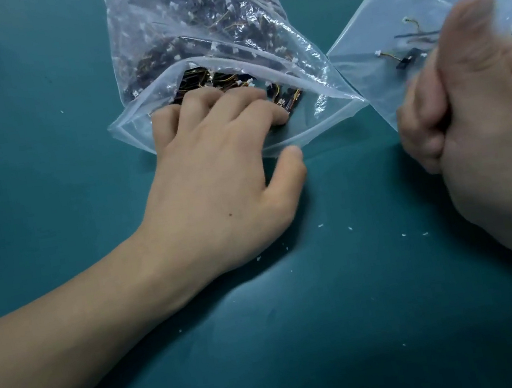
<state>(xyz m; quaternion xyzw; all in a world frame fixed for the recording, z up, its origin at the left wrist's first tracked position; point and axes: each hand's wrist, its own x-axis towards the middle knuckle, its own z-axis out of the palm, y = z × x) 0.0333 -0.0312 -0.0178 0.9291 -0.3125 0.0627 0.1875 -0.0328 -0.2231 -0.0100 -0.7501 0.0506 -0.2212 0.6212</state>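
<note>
The big clear zip bag [195, 29] lies flat on the teal table [31, 95] with its mouth gaping toward the person, so the heap of small wired connectors [230, 80] inside can be reached without lifting it. The left hand [222, 179] is in that mouth: its fingers [197, 106] are bent down among the connectors near the opening, while the thumb [289, 161] stays outside at the lower lip, probably to keep the bag open and still. Whether the fingers already pinch a piece I cannot tell. Just right lies a second, nearly empty bag [388, 22] holding a few wired pieces [407, 57], likely the receiving one. Over its near edge the blurred right hand [476, 112] hovers, fingers curled into a fist, thumb up, nothing visible in it
</note>
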